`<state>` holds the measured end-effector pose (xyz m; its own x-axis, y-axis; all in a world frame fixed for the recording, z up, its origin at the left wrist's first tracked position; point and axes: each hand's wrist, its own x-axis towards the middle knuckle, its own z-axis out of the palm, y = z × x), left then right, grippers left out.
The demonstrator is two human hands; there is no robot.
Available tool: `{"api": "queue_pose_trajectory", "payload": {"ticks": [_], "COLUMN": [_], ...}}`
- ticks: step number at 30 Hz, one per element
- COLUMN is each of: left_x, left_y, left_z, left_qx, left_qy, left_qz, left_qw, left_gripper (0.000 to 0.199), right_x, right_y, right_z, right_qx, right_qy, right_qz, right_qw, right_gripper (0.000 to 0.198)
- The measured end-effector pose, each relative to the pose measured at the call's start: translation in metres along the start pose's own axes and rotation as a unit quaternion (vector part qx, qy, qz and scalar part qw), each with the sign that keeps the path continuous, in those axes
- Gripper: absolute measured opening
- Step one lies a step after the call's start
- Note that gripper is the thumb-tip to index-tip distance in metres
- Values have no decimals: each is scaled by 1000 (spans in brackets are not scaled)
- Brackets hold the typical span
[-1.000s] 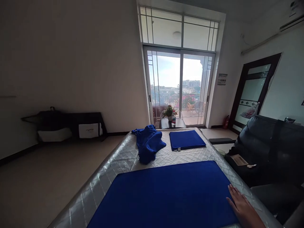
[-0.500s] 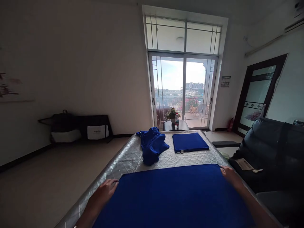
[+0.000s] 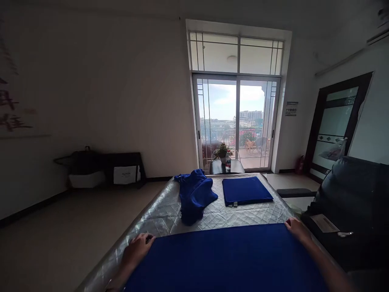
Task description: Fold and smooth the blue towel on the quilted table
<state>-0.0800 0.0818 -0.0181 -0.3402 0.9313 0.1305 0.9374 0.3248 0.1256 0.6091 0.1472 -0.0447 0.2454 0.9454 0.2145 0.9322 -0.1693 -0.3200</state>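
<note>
A large blue cloth [image 3: 225, 259] lies spread over the near part of the mattress, its far edge running nearly straight across. At its far left corner, my left hand [image 3: 140, 246] is closed with the fingers curled on the fabric. My right hand [image 3: 299, 230] pinches the far right corner. Beyond the cloth, a crumpled blue cloth [image 3: 196, 196] sits at the left of the mattress. To the right of that is a flat, neatly folded blue cloth [image 3: 247, 190] with a small white tag on its near edge. The near end of the spread cloth runs out of view.
Silvery quilted mattress [image 3: 161, 219] forms the work surface. A black armchair [image 3: 349, 190] stands close on the right, with a paper on its seat. Past the far end is a small table [image 3: 217, 167] with a plant and bottle. Bags rest by the left wall.
The view has tilted up slightly, so everything sits lower in the picture. Both hands stay at the cloth's far corners; the left fingers look more curled. The other two cloths have not moved.
</note>
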Motion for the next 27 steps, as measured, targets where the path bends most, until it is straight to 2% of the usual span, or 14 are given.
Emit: {"api": "queue_pose_trajectory", "payload": {"ticks": [10, 16, 19, 22, 24, 27], "left_x": [23, 19, 10, -4, -19, -43], "left_y": [15, 23, 31, 65, 105, 174], "left_z": [10, 7, -2, -7, -3, 12], "left_qx": [40, 42, 30, -5, -35, -66], "left_qy": [9, 48, 75, 77, 48, -4], "left_qz": [-14, -16, 16, 103, 194, 320], "left_qw": [999, 998, 997, 992, 979, 945], "left_gripper": [39, 40, 42, 47, 45, 46], "right_x": [28, 20, 5, -22, -47, -86], "right_y": [-11, -34, -63, -118, -165, -232], "right_z": [1, -8, -13, -6, 9, 39], "right_qx": [-54, -78, -90, -74, -46, -1], "right_qy": [-41, -18, 18, 24, -1, -44], "right_qz": [91, 82, 47, -49, -139, -257], "right_qw": [994, 993, 995, 996, 989, 965], "right_gripper": [30, 38, 45, 46, 43, 45]}}
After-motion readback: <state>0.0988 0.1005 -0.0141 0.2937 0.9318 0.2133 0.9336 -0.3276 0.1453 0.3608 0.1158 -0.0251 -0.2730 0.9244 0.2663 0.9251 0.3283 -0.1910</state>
